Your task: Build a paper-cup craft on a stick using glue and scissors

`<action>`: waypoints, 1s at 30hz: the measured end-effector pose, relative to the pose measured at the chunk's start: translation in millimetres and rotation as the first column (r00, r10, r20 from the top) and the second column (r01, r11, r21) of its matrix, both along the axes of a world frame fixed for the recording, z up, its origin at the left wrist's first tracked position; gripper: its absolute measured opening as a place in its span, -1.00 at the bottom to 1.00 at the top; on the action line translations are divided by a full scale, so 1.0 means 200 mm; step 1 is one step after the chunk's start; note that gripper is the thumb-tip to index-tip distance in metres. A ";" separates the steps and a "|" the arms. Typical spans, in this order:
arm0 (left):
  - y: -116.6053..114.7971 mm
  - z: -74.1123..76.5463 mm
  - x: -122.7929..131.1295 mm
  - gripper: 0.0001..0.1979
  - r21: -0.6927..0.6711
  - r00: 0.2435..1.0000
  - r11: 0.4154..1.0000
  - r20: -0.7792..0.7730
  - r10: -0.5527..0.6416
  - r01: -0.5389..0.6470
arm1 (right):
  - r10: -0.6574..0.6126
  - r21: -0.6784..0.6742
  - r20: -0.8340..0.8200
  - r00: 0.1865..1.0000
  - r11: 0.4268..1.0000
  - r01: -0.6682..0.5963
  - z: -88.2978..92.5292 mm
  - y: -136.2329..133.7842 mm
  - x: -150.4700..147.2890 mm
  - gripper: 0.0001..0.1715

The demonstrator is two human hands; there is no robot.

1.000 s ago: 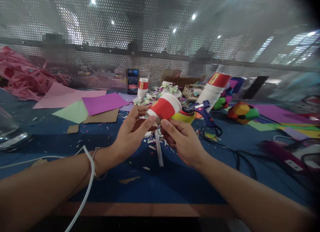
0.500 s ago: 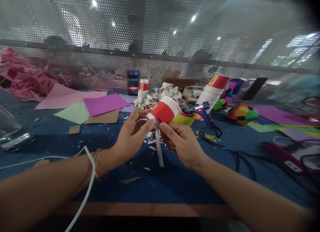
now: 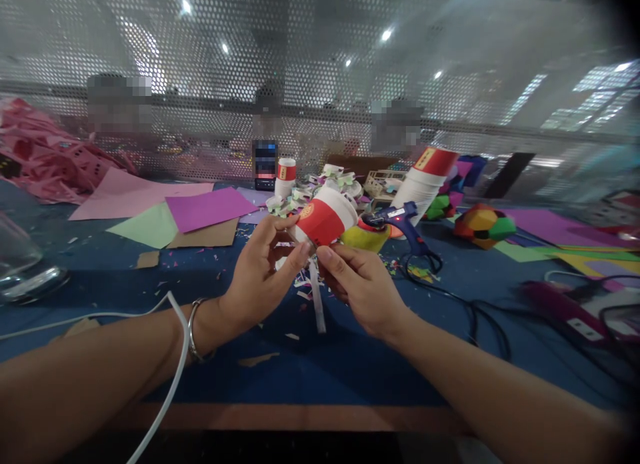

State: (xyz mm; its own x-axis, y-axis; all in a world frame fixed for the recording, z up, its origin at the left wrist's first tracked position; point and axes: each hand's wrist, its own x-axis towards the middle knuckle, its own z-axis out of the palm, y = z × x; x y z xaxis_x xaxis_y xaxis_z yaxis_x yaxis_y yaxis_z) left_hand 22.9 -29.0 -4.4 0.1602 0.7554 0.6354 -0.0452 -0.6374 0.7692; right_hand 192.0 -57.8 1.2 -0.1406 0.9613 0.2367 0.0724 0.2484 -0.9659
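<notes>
A white paper cup (image 3: 327,217) with a red band and a yellowish emblem is tilted on its side above the table, its mouth toward the upper right. My left hand (image 3: 263,271) is closed around its base end, thumb below and fingers behind. My right hand (image 3: 363,281) pinches at the cup's lower edge, close to my left thumb; the tips of its other fingers are hidden. Below, between both hands, a narrow whitish strip (image 3: 317,301) extends downward. Whether my right fingers hold its upper end is unclear.
Right of the cup are a blue glue gun (image 3: 400,217) with a black cord, stacked cups (image 3: 423,177) and a paper ball (image 3: 484,225). Coloured sheets (image 3: 210,207) lie left, near a pink paper heap (image 3: 45,151). A white cable (image 3: 175,377) crosses my left forearm.
The cup has turned a little in my fingers, bringing the yellowish emblem on its red band into view. Both hands stay in nearly the same place.
</notes>
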 end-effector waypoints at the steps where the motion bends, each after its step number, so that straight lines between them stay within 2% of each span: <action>1: 0.00 0.00 0.00 -0.72 0.006 1.000 1.000 -0.004 0.007 -0.007 | -0.004 0.001 0.003 1.000 1.000 0.004 0.00 0.00 0.00 -0.41; 9: 0.01 -0.03 0.01 -0.73 -0.056 0.999 0.998 -0.035 -0.017 0.015 | -0.022 -0.039 -0.008 1.000 0.999 0.021 -0.01 0.01 0.00 -0.43; 13: 0.01 -0.03 0.02 -0.68 -0.116 0.997 0.990 0.005 -0.078 0.078 | -0.029 -0.037 -0.010 1.000 0.999 0.029 0.00 0.01 -0.01 -0.42; 17: 0.00 -0.01 0.01 -0.67 -0.154 0.991 0.979 0.043 -0.128 0.133 | -0.021 -0.007 -0.024 0.999 1.000 0.021 0.01 0.01 0.00 -0.41; 21: 0.02 0.00 0.01 -0.67 -0.283 0.984 0.947 0.138 -0.114 0.149 | -0.003 0.005 -0.047 0.999 1.000 0.004 0.01 0.02 0.01 -0.43; 24: 0.03 0.00 0.02 -0.66 -0.362 0.983 0.919 0.151 -0.109 0.157 | 0.007 -0.002 -0.064 0.998 1.000 -0.008 0.01 0.02 0.01 -0.45; 30: 0.01 0.01 0.01 -0.71 -0.252 0.991 0.961 0.097 -0.090 0.112 | 0.020 -0.007 -0.063 0.998 1.000 -0.021 0.00 0.02 0.01 -0.44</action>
State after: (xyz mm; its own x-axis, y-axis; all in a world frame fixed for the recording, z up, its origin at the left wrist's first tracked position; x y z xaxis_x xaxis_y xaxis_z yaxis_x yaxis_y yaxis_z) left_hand 24.8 -26.3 -2.1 0.1988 0.8772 0.4371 -0.1703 -0.4083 0.8968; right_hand 194.4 -53.7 1.2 -0.1455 0.9603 0.2380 0.0063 0.2414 -0.9704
